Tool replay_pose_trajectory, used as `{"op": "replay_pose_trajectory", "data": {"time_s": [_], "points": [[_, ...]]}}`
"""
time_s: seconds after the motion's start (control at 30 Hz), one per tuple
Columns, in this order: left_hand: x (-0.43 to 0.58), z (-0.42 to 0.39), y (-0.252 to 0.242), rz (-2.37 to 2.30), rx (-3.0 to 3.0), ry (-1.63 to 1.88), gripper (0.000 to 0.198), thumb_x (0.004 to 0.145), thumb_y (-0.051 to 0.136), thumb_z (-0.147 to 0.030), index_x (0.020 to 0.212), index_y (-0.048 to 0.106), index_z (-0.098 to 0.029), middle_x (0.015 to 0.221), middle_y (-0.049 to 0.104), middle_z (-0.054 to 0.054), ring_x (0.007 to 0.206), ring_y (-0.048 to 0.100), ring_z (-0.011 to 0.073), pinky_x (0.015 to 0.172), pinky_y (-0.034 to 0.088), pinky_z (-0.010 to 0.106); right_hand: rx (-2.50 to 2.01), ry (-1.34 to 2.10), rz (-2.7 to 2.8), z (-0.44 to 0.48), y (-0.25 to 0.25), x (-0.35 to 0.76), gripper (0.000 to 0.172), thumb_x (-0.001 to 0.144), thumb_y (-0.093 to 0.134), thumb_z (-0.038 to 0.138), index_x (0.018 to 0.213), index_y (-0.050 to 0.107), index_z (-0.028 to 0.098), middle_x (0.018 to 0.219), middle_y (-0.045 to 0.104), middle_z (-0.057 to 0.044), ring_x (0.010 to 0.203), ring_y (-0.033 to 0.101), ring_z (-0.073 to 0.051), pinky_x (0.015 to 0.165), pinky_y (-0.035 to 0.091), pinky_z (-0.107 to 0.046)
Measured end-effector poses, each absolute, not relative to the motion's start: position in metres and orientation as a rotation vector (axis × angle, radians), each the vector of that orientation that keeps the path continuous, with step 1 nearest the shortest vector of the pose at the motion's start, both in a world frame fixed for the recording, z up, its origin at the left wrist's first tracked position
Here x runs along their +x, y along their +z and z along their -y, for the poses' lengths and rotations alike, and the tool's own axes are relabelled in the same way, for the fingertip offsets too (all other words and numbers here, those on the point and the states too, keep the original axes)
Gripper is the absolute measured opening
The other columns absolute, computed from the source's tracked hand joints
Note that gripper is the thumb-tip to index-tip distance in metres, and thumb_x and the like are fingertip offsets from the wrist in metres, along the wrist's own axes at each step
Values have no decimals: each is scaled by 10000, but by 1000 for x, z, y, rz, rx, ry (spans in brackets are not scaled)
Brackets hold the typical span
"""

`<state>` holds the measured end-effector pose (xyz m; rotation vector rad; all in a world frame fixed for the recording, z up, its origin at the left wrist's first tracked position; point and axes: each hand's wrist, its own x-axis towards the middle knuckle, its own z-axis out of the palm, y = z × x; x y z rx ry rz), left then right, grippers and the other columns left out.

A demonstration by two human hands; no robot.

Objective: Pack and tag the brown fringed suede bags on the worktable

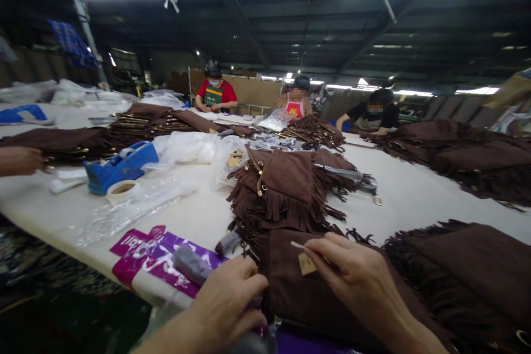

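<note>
Facing a broad pale worktop (402, 199), loaded with heaps of dark brown fringed bags. Straight ahead, see a fringed pile (286, 177). Nearer, directly between and below both hands, find the front brown bag (286, 276), lying flat. Seems to run more left to right than away, though cannot be sure, being partly covered by the right forearm. Off to the right, past that forearm, see another fringed bag (477, 265); off to the left, a purple printed wrapper (166, 257), with a grey wrapped piece (188, 263) on top, just beside the left hand (236, 298).

At the bag's left edge, note that left hand with fingers curled; cannot tell whether gripping the edge or only resting there. Over the bag's face, reaching in from the right, note the right hand (352, 265), closed in a pinch of thumb and forefinger. Just under that thumb, on the bag, see a gold-coloured tag (306, 265), clearly nearer the right hand than the left. Smallest of all, held in the pinch, see a thin white stick (297, 245), pointing left and slightly away, just beyond the tag's far edge.
</note>
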<state>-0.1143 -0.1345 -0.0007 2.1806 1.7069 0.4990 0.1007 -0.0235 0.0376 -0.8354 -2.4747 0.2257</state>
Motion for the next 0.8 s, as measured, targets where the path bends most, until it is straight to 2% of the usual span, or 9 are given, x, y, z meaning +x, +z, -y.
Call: {"op": "replay_pose_trajectory", "data": {"time_s": [0.07, 0.2, 0.33, 0.5, 0.67, 0.8], "points": [[-111, 140, -12, -1844, 2184, 456, 16, 864, 575, -216, 874, 588, -217, 1029, 599, 67, 947, 521, 250, 800, 404, 366, -781, 287, 2600, 29, 31, 99, 244, 943, 496, 297, 815, 698, 247, 704, 660, -25, 644, 612, -177, 596, 373, -266], [-111, 146, -26, -1953, 2145, 469, 117, 813, 499, -104, 831, 539, -212, 999, 589, 78, 924, 504, 250, 800, 408, 392, -706, 655, 2738, 42, 13, 82, 206, 925, 533, 247, 780, 679, 236, 725, 702, -5, 672, 634, -162, 611, 384, -246], [-114, 145, -27, -1949, 2181, 334, 233, 724, 467, -33, 866, 525, -209, 954, 593, 71, 901, 500, 249, 783, 411, 382, -785, 769, 2701, 42, 9, 73, 191, 881, 570, 228, 721, 674, 224, 680, 696, 12, 641, 626, -147, 598, 371, -244], [-115, 141, -16, -1869, 2258, 300, 368, 696, 444, 0, 987, 532, -208, 945, 608, 56, 848, 508, 236, 740, 409, 370, -729, 586, 2776, 32, 19, 72, 167, 871, 595, 218, 727, 678, 238, 711, 708, 28, 689, 602, -154, 645, 342, -269], [-118, 136, -6, -1813, 2409, 370, 157, 817, 469, -67, 851, 541, -202, 925, 606, 55, 816, 503, 224, 693, 380, 347, -630, 333, 2966, 27, 31, 66, 183, 883, 603, 216, 705, 647, 229, 718, 695, 29, 687, 596, -151, 614, 292, -290], [-120, 132, -8, -1803, 2457, 386, 144, 848, 475, -74, 828, 548, -197, 897, 609, 54, 792, 505, 218, 669, 360, 342, -597, 218, 3087, 27, 42, 60, 166, 894, 588, 217, 742, 655, 222, 754, 703, 14, 684, 612, -153, 566, 248, -301]]}}
